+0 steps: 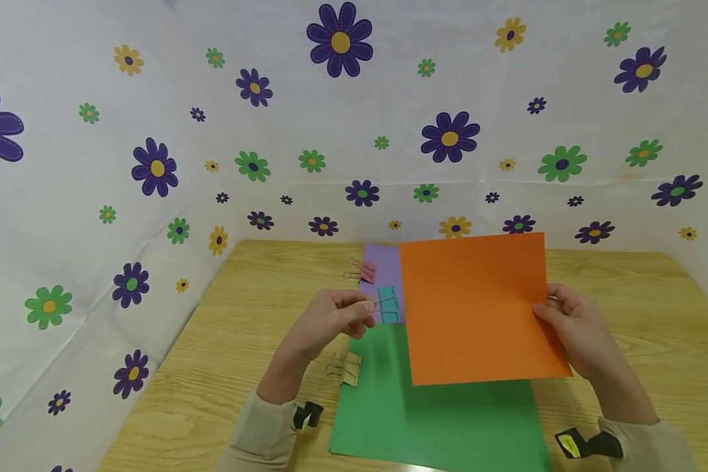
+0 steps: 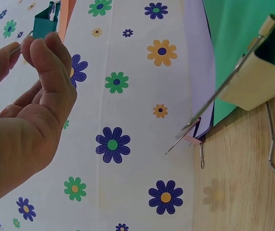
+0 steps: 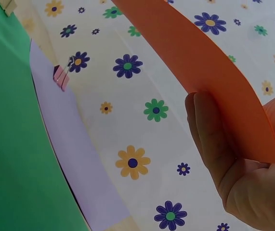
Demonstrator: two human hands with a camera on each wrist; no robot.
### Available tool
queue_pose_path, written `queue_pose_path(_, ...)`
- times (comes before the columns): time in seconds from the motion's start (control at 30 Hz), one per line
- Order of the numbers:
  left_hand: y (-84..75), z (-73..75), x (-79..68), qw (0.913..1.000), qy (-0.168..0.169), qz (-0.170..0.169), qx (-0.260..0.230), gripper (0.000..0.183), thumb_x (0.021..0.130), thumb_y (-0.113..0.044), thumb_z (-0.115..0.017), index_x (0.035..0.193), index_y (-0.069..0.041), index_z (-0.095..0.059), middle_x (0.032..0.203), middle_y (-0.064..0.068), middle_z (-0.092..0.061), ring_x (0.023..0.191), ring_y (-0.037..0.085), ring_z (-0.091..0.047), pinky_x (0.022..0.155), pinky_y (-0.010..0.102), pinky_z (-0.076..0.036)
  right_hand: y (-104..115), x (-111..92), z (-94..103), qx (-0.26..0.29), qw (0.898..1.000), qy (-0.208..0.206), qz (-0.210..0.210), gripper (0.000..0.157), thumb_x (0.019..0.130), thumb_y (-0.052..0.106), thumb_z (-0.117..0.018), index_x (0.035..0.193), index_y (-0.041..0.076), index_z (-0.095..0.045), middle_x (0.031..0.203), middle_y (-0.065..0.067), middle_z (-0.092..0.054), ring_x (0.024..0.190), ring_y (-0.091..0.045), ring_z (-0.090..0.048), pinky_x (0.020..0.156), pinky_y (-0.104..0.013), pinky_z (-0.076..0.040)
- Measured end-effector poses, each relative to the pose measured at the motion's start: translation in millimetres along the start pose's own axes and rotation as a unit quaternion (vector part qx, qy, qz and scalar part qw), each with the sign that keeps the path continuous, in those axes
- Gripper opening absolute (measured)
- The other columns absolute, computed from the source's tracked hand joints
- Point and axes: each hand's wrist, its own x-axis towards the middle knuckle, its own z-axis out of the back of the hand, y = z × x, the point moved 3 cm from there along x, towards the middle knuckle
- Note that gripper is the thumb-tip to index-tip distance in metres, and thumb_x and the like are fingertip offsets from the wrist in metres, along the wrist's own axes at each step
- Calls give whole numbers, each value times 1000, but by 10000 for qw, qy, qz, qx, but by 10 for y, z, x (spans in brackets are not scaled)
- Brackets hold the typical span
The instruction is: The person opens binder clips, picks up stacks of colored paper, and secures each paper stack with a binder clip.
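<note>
My left hand [image 1: 329, 320] pinches the wire handles of a teal binder clip [image 1: 389, 305] between thumb and fingers. The clip is beside the left edge of an orange paper sheet [image 1: 474, 308]; whether they touch I cannot tell. My right hand [image 1: 581, 334] holds that sheet by its right edge, thumb on the near face and fingers behind. In the right wrist view the orange sheet [image 3: 209, 62] bends in a curve. Below lies a green sheet [image 1: 436, 426], with a purple sheet [image 1: 383, 257] reaching out past its far edge.
A pale yellow binder clip [image 1: 351, 369] grips the green sheet's left edge. Farther back, a pink binder clip [image 1: 368, 272] sits on the purple sheet's left edge. The wooden table [image 1: 212, 393] meets a white flowered cloth [image 1: 307, 131] behind and at the left.
</note>
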Motion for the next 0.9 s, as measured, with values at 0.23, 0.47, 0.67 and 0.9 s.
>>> queue_pose_path(0.23,-15,-30,-1,9999,26,7,109,34,97,-17,-61,115,11,-66,85,8,-69,71,18,-59,70,30,-57,19,-5,-36,-64,10000,9,-18,25,104,7,-48,127,-4,-48,95,13,-69,80,-11,-69,69,-28,-59)
queue_pose_path(0.47,10,-41,11,9996,64,-62,274,32,97,-19,-61,112,8,-67,87,12,-69,72,19,-60,71,32,-57,33,-7,-60,-107,9999,100,-10,26,104,8,-47,127,-5,-46,96,12,-69,80,-13,-69,69,-29,-60)
queue_pose_path(0.67,24,-40,19,9994,81,-45,319,32,97,-18,-60,113,9,-67,88,12,-70,72,19,-60,71,33,-58,38,-9,-48,-25,9999,132,-23,28,105,8,-46,128,-6,-45,96,11,-69,81,-12,-69,70,-28,-59)
queue_pose_path(0.9,20,-40,20,9992,66,-54,383,31,97,-19,-61,112,8,-68,86,12,-69,71,19,-60,70,33,-58,38,-6,-46,-128,9999,62,-83,29,105,8,-47,129,-8,-44,96,12,-69,81,-12,-69,70,-29,-59)
